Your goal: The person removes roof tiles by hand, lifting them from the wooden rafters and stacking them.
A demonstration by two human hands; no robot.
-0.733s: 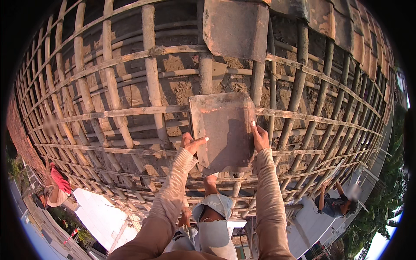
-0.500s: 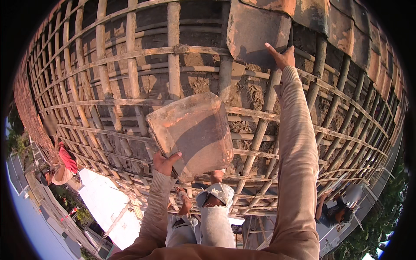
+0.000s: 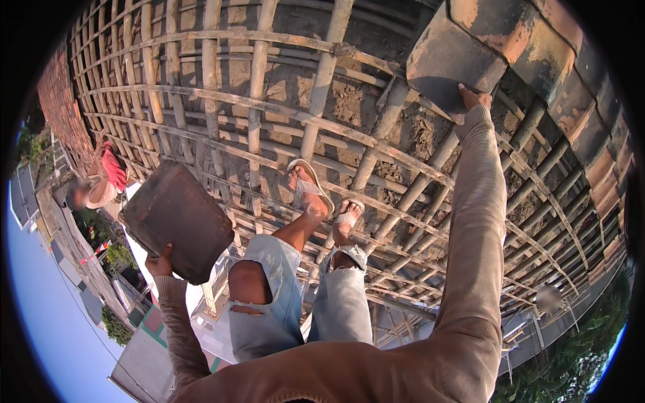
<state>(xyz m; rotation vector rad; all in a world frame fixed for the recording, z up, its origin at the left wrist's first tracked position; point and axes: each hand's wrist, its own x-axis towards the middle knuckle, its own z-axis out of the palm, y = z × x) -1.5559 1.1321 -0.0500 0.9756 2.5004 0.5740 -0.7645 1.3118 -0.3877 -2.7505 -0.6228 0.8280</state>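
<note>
My left hand (image 3: 160, 262) grips a dark, squarish clay roof tile (image 3: 178, 218) by its lower edge and holds it out to the left, off the roof frame. Up at the right, my right hand (image 3: 474, 97) is closed on the lower edge of another roof tile (image 3: 451, 67), which lies at the end of the laid tiles. Its thumb rests on the tile's face; the other fingers are partly hidden at the edge. Below both tiles runs a lattice of bamboo poles and battens (image 3: 316, 124).
My sandalled feet (image 3: 310, 185) stand on the battens, with gaps between them. Overlapping weathered tiles (image 3: 544, 60) cover the upper right. A person in red (image 3: 111, 168) is at the far left. The roof's lower edge drops toward trees (image 3: 571, 356) at the right.
The tile in my left hand has swung left and turned, showing a darker face. My view has shifted, bringing my feet into sight. My right hand stays at the laid tile's edge.
</note>
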